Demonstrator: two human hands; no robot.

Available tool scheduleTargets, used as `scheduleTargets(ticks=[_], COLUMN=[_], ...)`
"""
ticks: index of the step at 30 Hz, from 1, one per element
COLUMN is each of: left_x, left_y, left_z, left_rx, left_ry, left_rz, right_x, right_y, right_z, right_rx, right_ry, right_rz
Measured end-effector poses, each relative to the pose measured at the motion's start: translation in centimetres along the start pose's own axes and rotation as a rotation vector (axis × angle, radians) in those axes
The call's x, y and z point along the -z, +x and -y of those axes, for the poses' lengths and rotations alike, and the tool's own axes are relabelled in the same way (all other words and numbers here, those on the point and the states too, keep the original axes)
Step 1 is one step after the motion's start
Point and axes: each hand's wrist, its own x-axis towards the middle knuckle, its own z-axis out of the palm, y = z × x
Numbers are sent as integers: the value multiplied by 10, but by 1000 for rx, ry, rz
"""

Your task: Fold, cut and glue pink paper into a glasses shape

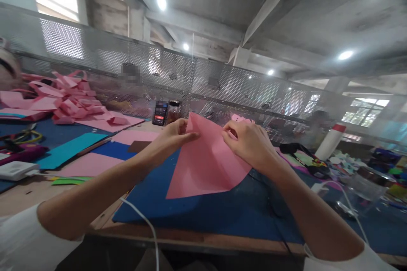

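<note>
Pinching the top of a pink paper sheet (203,165) from both sides, we hold it tilted up over the blue mat (190,207), with its lower edge resting on that mat. Our left hand (173,135) has its grip closed on the sheet's upper left corner, thumb in front and fingers curled behind. Our right hand (251,144) has its grip closed on the upper right part, fingers bent over a folded edge. A faint crease runs down the middle of the sheet. The mat lies on a wooden surface (19,199), and a white cable (146,224) crosses its near edge. Off to the left lie a teal sheet (70,148) and, farther back, a pile of folded pink paper (66,97). Just behind the sheet stand a small black device (160,113) and a dark jar (174,112), close to a perforated metal screen (222,80). To the right, well apart, a white tube with a red cap (330,142) stands among blurred clutter.
</note>
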Motion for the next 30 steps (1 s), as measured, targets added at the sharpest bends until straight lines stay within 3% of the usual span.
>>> scheduleTargets(ticks=[5, 11, 18, 25, 30], left_x=[5, -3, -11, -9, -13], left_y=[5, 5, 3, 12, 12], left_z=[18, 16, 11, 11, 7], left_rx=[49, 80, 86, -16, -27], left_ry=[-129, -84, -102, 15, 65], left_rz=[63, 76, 159, 73, 85], right_x=[-2, -9, -23, -30, -31], right_y=[-1, 7, 21, 26, 29], right_z=[-14, -19, 0, -3, -6], right_rx=[-27, -47, 26, 52, 62], right_ry=[150, 198, 404, 576, 659], right_rz=[130, 222, 154, 194, 173])
